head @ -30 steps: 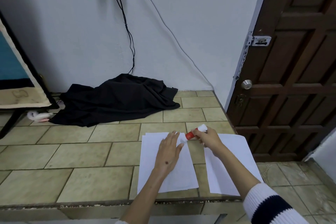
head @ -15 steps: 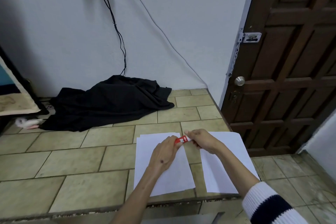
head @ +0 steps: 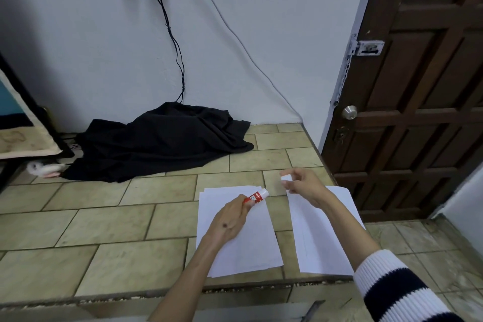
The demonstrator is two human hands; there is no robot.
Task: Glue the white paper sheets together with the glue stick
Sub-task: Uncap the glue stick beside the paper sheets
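From the head view, the cap [head: 286, 178] has just come off: half a second ago both my hands were bunched together on the glue stick [head: 255, 197] over the far edge of the left-hand paper stack [head: 240, 232], and now they have parted. My left hand [head: 230, 218] is clenched round the red body of the glue stick, its pale end pointing away from me, just above the far right corner of that stack. My right hand [head: 304, 184] has drawn off to the right of the stack, over the far end of the second sheet [head: 324, 230], and pinches a small white piece that I take to be the cap, though it is blurred. Both lots of paper lie flat on the tiled top [head: 104, 230], side by side and apart. To my mind the stick is now ready to use; no glue has been spread yet as far as I can see.
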